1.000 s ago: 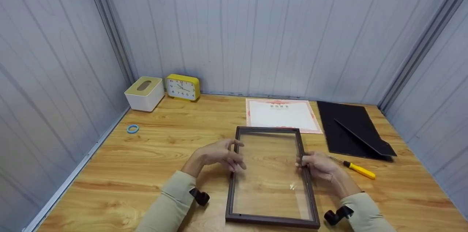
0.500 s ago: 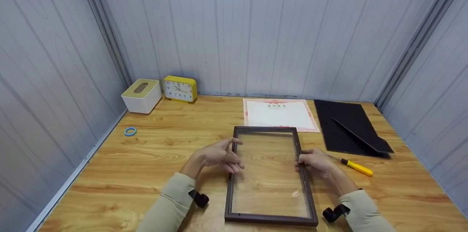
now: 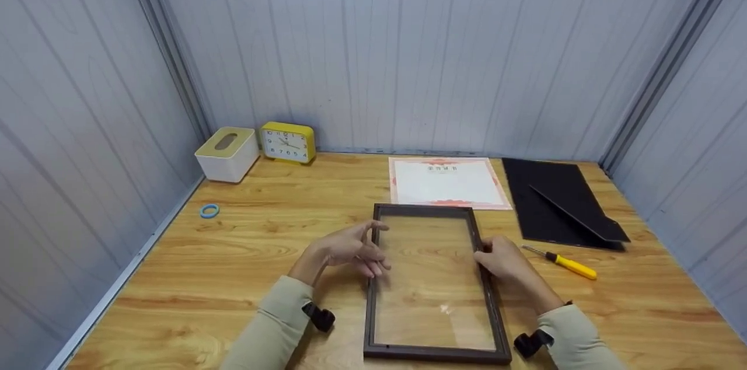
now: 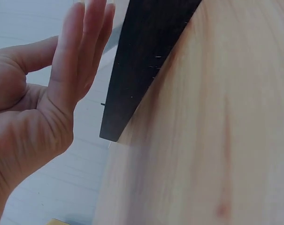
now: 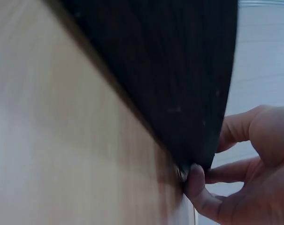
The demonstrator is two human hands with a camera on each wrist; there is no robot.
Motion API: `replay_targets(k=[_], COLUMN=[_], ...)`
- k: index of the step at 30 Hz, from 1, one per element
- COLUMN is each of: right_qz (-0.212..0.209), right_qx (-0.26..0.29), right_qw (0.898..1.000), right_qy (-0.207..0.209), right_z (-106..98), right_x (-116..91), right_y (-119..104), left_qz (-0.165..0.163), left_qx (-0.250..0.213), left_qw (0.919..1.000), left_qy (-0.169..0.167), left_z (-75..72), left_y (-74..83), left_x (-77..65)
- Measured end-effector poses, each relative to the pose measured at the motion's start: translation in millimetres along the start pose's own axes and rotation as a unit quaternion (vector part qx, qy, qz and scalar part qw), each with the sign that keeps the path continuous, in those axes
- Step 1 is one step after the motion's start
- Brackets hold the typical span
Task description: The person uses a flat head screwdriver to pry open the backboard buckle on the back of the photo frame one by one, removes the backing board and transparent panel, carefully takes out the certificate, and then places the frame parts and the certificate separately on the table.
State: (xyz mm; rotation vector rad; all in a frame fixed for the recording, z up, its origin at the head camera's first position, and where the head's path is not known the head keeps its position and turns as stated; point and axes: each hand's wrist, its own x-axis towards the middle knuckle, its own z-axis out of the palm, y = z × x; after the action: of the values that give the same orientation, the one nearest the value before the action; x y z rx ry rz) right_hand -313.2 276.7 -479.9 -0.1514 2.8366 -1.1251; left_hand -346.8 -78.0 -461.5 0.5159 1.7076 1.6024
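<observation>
A dark brown picture frame (image 3: pixel 437 353) with a clear pane (image 3: pixel 432 282) lies on the wooden table in the head view. My left hand (image 3: pixel 349 246) is at its left bar, fingers loosely extended over the edge and the pane. In the left wrist view, that hand's fingers (image 4: pixel 69 51) look fairly straight beside the dark bar (image 4: pixel 142 61), curled round nothing. With my right hand (image 3: pixel 506 262) I grip the right bar. The right wrist view shows a fingertip (image 5: pixel 196 176) low against the bar (image 5: pixel 170 75), other fingers being on its far side.
A red-bordered paper sheet (image 3: pixel 446 186) lies behind the frame. Black boards (image 3: pixel 548 183) and a yellow-handled screwdriver (image 3: pixel 575 268) lie right. At the left are a tissue box (image 3: pixel 233 160), a yellow clock (image 3: pixel 289 145) and a blue ring (image 3: pixel 209 210). Walls (image 3: pixel 373 55) enclose the table.
My right hand has turned slightly, and its fingertips no longer show over the pane. The left hand barely moves. The view has shifted a little.
</observation>
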Motion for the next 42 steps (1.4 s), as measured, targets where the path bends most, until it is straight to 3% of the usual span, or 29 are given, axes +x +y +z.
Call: replay_targets(k=[3,7,12,15,18,21,23,26,33,42], right_qz=[-0.008,-0.018,-0.020,-0.015,-0.014,-0.012,-0.013,-0.012,-0.017,-0.028], right_qx=[-0.006,-0.009,0.011,0.021,0.028,0.030,0.030,0.027,0.013,0.024], right_qw=[1.000,0.999,0.999,0.999,0.999,0.999,0.999,0.999,0.999,0.999], right_qy=[-0.017,-0.026,-0.028,-0.031,-0.032,-0.032,-0.032,-0.033,-0.032,-0.029], right_z=[-3,-4,-3,-2,-2,-2,-3,-3,-3,-1], right_x=[-1,0,1,1,1,1,1,1,1,0], right_y=[2,3,3,2,2,1,2,2,1,1], left_qz=[0.017,0.044,0.068,0.090,0.125,0.152,0.157,0.156,0.169,0.178], left_qx=[-0.002,-0.011,-0.003,-0.004,-0.020,-0.029,-0.034,-0.039,-0.039,-0.041], left_qw=[0.9996,0.9959,0.9827,0.9630,0.9357,0.9133,0.9070,0.9064,0.9278,0.9350], left_qy=[0.020,0.078,0.172,0.254,0.329,0.377,0.390,0.390,0.330,0.304], left_z=[-1.3,-6.5,-18.1,-26.7,-35.4,-43.2,-47.5,-52.8,-59.7,-70.8], left_y=[3.9,9.3,14.0,17.4,21.3,25.6,28.8,33.2,38.6,37.3], left_x=[-0.5,-1.8,-8.7,-14.2,-19.8,-25.7,-30.3,-37.3,-48.7,-60.0])
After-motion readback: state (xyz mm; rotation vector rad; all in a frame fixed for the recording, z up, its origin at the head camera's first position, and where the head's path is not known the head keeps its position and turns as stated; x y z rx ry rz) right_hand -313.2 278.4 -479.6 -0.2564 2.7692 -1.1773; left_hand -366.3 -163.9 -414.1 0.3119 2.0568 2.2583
